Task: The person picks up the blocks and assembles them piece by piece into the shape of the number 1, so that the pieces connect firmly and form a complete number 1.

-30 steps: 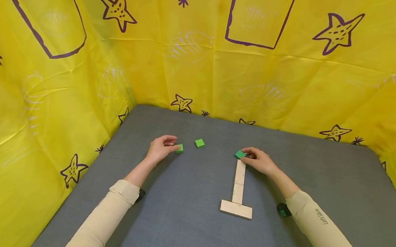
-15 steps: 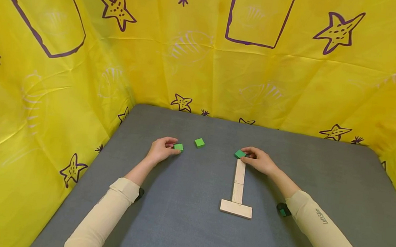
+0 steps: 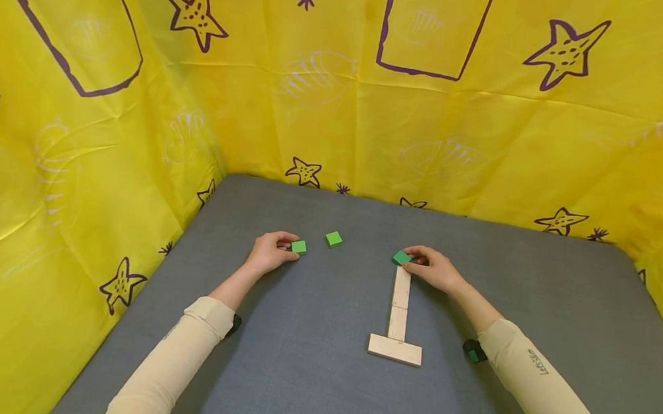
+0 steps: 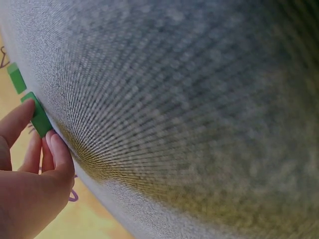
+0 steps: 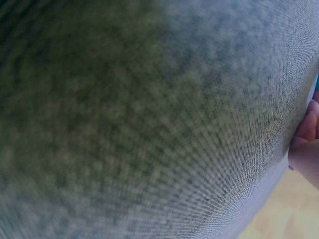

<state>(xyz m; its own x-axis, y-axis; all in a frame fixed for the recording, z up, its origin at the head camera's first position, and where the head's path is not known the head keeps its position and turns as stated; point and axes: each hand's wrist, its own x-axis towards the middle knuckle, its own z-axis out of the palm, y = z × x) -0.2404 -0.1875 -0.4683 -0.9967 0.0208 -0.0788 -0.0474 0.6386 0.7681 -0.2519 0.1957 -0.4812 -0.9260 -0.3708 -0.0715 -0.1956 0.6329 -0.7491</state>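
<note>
My left hand (image 3: 269,252) pinches a light green square block (image 3: 299,247) between thumb and fingers, low at the table. The left wrist view shows the thumb on one end of this green block (image 4: 40,118) and fingertips on the other. A second light green block (image 3: 334,239) lies just to its right, apart from it. With thumb and fingers, my right hand (image 3: 436,272) grips a darker green block (image 3: 402,258) at the far end of an upper wooden plank (image 3: 402,287). Whether block and plank touch is unclear. In the right wrist view only part of the hand (image 5: 309,144) shows.
A lower wooden plank (image 3: 397,323) continues the upper one toward me and meets a crosswise plank (image 3: 395,350). All lie flat on the grey table (image 3: 304,364). Yellow cloth (image 3: 328,120) with drawn starfish hangs behind the table and along its sides.
My left fingers have shifted on the light green block, which has turned slightly and shows more of its top. The right hand and its darker block stay practically in place.
</note>
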